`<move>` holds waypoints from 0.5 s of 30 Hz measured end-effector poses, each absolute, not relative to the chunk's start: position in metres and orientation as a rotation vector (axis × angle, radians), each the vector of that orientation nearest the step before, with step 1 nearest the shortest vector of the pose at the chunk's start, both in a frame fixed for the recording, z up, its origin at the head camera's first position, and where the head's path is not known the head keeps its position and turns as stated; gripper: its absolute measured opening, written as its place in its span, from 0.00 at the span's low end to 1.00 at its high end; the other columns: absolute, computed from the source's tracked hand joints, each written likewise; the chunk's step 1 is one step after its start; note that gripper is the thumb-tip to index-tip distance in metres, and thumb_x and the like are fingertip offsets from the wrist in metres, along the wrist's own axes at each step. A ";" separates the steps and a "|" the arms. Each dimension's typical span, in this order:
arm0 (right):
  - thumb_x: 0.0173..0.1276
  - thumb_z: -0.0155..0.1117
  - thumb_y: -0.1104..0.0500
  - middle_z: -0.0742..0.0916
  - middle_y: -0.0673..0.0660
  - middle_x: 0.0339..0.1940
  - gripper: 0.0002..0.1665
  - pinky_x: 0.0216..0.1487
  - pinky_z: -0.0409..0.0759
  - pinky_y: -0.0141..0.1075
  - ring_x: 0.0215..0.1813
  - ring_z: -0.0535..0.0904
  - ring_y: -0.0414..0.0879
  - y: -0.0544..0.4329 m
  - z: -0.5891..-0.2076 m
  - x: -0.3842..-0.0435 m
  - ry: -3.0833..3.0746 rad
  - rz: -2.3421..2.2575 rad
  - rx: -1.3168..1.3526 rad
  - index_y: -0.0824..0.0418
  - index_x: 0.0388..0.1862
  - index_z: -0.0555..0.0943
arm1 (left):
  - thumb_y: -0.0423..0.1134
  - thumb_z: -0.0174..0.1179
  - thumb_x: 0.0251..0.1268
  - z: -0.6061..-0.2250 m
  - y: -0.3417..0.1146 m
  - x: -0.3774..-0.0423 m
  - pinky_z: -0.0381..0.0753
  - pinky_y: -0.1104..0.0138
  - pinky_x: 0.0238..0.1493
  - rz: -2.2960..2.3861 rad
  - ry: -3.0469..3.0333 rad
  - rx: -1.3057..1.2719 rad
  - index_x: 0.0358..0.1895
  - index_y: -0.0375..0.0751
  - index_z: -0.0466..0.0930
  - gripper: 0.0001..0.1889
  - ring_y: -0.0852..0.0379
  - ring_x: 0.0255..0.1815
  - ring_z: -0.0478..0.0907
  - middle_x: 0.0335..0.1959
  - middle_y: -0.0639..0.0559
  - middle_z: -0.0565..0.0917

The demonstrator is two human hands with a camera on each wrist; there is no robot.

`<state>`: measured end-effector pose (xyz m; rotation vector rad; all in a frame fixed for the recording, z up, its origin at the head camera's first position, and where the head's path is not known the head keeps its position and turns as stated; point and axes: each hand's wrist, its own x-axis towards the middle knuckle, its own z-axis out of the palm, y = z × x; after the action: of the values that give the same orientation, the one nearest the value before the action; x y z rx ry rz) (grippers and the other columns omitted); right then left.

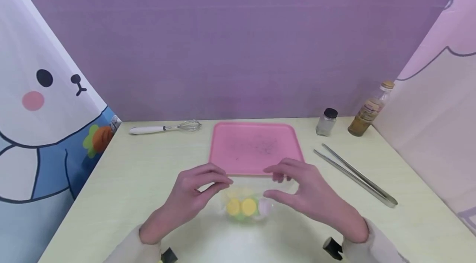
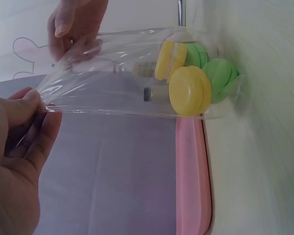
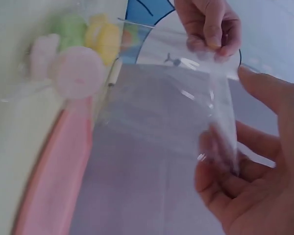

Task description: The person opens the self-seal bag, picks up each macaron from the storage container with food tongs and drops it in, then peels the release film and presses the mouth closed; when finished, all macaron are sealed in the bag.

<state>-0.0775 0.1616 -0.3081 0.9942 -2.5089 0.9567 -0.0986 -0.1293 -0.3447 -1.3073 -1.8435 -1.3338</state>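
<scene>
A clear plastic bag (image 2: 122, 68) stands between my hands, its mouth upward, with yellow macarons (image 2: 188, 91), green macarons (image 2: 219, 77) and pale pink macarons (image 3: 79, 72) at its bottom. My left hand (image 1: 191, 190) pinches one side of the bag's top edge between thumb and fingertips. On the other side, my right hand (image 1: 310, 188) has its thumb apart from its fingers. Its lower fingers (image 3: 218, 183) bend loosely at the bag's edge, overlapping the film in the right wrist view.
Behind the bag lies a pink tray (image 1: 256, 147) with small dark specks on it. A whisk (image 1: 163, 128) is at the back left. To the right are metal tongs (image 1: 355, 176), a black-capped jar (image 1: 326, 122) and a corked bottle (image 1: 370, 110). A purple backdrop (image 1: 241, 48) rises behind the table.
</scene>
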 end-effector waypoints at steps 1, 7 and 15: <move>0.61 0.79 0.49 0.82 0.39 0.36 0.21 0.40 0.81 0.32 0.39 0.78 0.35 0.156 -0.305 -0.079 -2.538 0.907 1.020 0.49 0.52 0.85 | 0.17 0.70 0.52 -0.345 -0.130 -0.098 0.84 0.72 0.40 -1.335 -1.842 -1.313 0.40 0.38 0.88 0.16 0.59 0.36 0.84 0.37 0.52 0.86; 0.66 0.73 0.45 0.81 0.41 0.31 0.14 0.35 0.78 0.27 0.34 0.77 0.35 0.127 -0.296 -0.083 -2.574 0.637 1.125 0.52 0.42 0.87 | 0.16 0.70 0.51 -0.347 -0.131 -0.098 0.84 0.73 0.39 -1.337 -1.827 -1.338 0.42 0.40 0.88 0.18 0.58 0.37 0.83 0.37 0.52 0.86; 0.67 0.74 0.56 0.84 0.38 0.30 0.05 0.37 0.82 0.28 0.34 0.78 0.32 0.140 -0.297 -0.085 -2.606 0.681 1.106 0.51 0.32 0.85 | 0.15 0.68 0.52 -0.346 -0.135 -0.100 0.83 0.73 0.38 -1.354 -1.835 -1.341 0.41 0.40 0.89 0.18 0.58 0.36 0.83 0.37 0.51 0.86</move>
<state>-0.0851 0.1405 -0.2967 1.1064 -2.6060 0.6809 -0.0999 -0.1351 -0.3465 -1.3412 -1.8351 -1.3544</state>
